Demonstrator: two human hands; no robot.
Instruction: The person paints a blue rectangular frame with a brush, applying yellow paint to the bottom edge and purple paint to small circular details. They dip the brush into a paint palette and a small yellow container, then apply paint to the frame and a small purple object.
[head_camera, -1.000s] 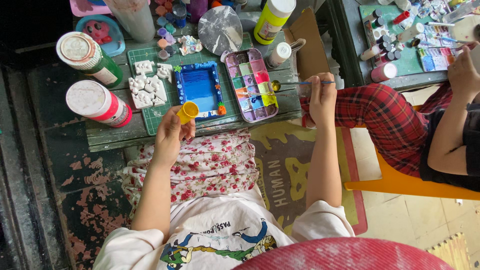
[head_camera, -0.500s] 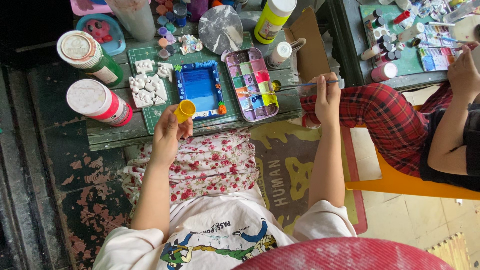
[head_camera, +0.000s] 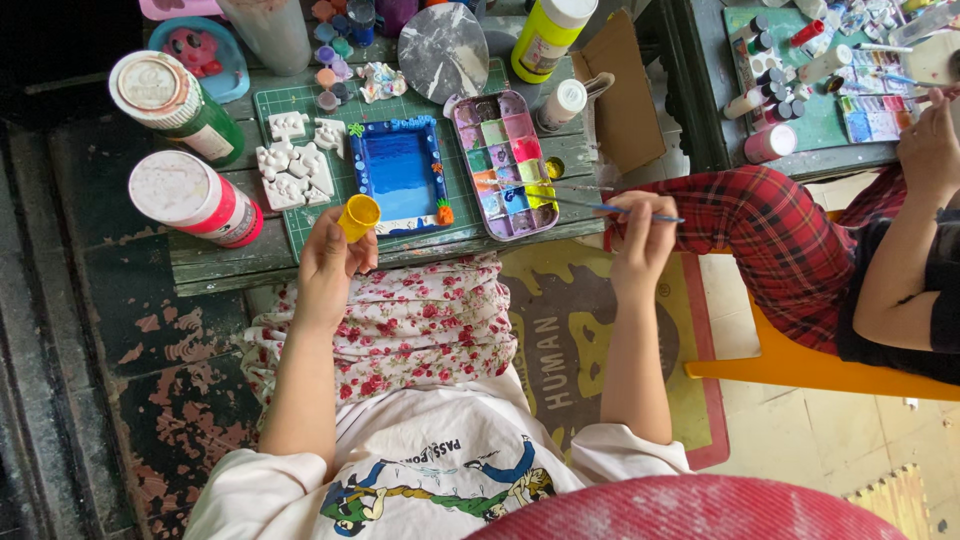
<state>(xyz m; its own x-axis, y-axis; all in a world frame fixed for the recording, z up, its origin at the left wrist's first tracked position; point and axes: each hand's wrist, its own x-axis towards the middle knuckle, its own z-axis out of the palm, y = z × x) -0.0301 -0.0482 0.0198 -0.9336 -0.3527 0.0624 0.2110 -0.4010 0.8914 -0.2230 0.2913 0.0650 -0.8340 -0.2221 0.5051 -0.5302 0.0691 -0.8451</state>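
My left hand holds a small yellow paint pot at the near edge of the green cutting mat. Just beyond it lies a blue-painted frame with an orange figure at one corner. My right hand grips a thin paintbrush whose tip reaches into the pink multi-well paint palette. White plaster pieces lie on the mat left of the frame.
Two large paint tubs, one green and one red, lie at the left. A yellow-green bottle, small pots and a grey disc stand at the back. Another person in red plaid sits on an orange chair at the right.
My right hand has shifted slightly right and down, with the brush tip now over the palette. My left hand keeps the yellow pot in nearly the same place.
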